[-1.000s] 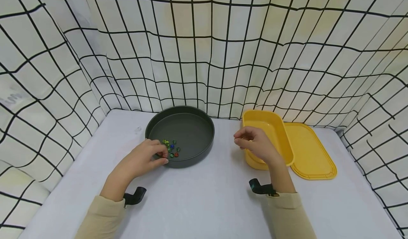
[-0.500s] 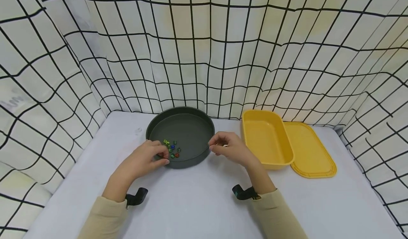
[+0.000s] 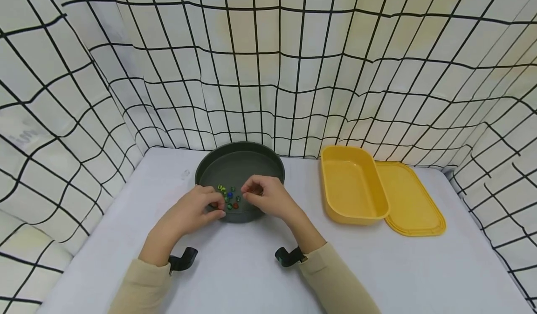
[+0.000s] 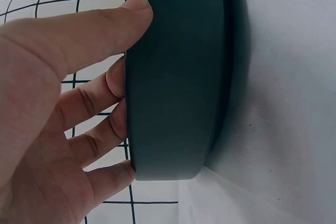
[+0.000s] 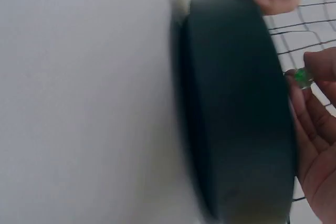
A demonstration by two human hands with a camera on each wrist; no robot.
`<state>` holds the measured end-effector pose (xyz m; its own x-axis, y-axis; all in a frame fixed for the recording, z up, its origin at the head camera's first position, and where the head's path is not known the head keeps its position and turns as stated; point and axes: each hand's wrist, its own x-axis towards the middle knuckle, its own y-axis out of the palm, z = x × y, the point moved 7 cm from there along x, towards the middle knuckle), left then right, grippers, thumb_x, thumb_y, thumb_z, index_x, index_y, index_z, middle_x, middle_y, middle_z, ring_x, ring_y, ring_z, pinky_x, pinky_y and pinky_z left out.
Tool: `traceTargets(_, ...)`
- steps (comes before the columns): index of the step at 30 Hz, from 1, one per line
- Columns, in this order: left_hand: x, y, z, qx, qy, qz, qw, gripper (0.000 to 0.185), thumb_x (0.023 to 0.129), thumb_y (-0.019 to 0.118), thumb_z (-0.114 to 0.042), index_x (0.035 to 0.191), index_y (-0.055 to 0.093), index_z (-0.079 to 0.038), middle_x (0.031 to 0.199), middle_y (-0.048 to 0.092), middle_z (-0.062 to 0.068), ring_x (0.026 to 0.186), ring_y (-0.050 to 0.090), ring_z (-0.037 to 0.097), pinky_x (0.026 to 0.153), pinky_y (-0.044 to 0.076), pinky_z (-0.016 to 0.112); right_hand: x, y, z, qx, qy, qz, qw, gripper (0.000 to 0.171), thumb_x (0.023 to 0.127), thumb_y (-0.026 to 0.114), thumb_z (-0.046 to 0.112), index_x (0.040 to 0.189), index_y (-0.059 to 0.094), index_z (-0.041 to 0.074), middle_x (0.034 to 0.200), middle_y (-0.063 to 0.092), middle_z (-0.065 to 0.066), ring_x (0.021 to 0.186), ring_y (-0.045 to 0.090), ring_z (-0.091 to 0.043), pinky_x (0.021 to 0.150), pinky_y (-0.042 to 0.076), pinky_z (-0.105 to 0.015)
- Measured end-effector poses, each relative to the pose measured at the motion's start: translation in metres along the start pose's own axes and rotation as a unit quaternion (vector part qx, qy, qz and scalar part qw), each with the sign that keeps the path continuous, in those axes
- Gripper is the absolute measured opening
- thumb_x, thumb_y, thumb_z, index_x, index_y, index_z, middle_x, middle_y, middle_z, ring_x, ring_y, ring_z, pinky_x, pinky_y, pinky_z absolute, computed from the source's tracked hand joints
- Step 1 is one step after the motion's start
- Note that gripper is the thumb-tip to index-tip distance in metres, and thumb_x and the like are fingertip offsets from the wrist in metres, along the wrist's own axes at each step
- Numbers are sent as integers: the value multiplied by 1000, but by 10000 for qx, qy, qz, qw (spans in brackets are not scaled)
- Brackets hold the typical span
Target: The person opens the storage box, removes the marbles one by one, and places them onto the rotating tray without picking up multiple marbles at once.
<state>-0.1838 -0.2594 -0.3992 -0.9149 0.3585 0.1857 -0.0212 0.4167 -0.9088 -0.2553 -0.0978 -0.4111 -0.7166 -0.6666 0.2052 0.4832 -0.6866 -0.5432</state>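
Note:
A round dark-green pan (image 3: 241,167) stands on the white table, with several small glass marbles (image 3: 230,195) gathered at its near left side. My left hand (image 3: 194,211) grips the pan's near left rim; in the left wrist view its thumb (image 4: 134,17) lies on the outer wall, fingers over the rim. Above the near part of the pan, just right of the marbles, is my right hand (image 3: 270,196). The right wrist view shows it pinching a green marble (image 5: 303,77) between thumb and fingertips.
To the right stands a yellow plastic container (image 3: 354,183) without its lid on. Its flat yellow lid (image 3: 411,200) lies beside it on the table (image 3: 235,276). A white wall with a black grid (image 3: 268,71) rises behind and at both sides.
My right hand has moved left from over the yellow container, past the pan's right rim, to above the pan near the marbles. My left hand keeps its grip on the rim.

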Motion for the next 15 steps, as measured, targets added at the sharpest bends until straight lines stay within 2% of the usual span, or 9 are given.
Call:
traceTargets(4, 2, -2, -1, 5, 35, -5, 10000, 21, 83, 83, -20, 79, 64, -28, 79, 54, -14, 80, 54, 18, 74, 44, 34, 8, 10, -2, -992, 75, 154, 9949, 8, 91, 67, 11, 97, 72, 13, 85, 68, 9, 75, 60, -5, 67, 51, -21)
traceTargets(8, 3, -2, -2, -2, 35, 5, 10000, 21, 83, 82, -21, 79, 63, -29, 79, 54, -15, 80, 53, 18, 74, 44, 34, 13, 17, -5, -1854, 323, 497, 9809, 8, 89, 68, 12, 94, 71, 17, 78, 64, 10, 69, 56, -5, 63, 47, -21)
traceTargets(11, 3, -2, -2, -7, 39, -19, 10000, 21, 82, 83, -21, 79, 63, -29, 79, 53, -15, 79, 53, 18, 72, 44, 34, 15, 21, -6, -2202, 530, 814, 9706, 6, 89, 68, 15, 94, 71, 18, 74, 62, 10, 65, 55, -6, 61, 46, -22)
traceTargets(15, 2, -3, -2, -37, 46, -53, 10000, 22, 82, 83, -20, 78, 63, -29, 78, 53, -15, 79, 53, 18, 72, 43, 34, 17, 24, -6, -2331, 736, 1087, 9635, 4, 90, 70, 18, 94, 71, 18, 75, 62, 9, 65, 55, -8, 62, 46, -23)
